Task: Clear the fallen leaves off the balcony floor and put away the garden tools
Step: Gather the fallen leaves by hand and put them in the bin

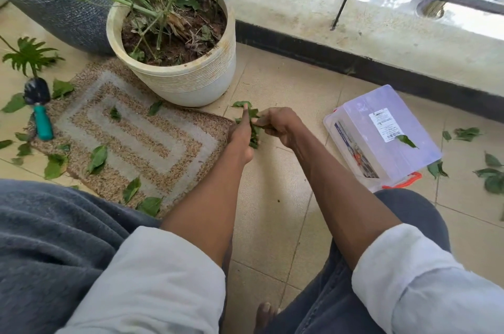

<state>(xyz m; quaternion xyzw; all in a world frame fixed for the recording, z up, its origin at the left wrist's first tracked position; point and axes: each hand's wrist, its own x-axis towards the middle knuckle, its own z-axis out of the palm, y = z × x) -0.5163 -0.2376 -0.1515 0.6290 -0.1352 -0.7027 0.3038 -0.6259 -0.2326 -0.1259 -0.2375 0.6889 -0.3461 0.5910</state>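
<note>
Both hands on a bunch of leaves, low over the balcony floor.

From the head camera: the left hand (241,133) and right hand (278,126) meet in front of the white pot (191,80), both grasping one bunch of leaves (252,126) just above the tiled floor (272,211). More loose leaves (96,159) lie across the mat (136,140) and to the right past the clear plastic box (381,131). The teal-handled garden tool (39,110) lies at the mat's left edge, well apart from either hand.

Pot (188,80) behind mat (131,142) — box (381,134) right, trowel (39,110) left.
</note>
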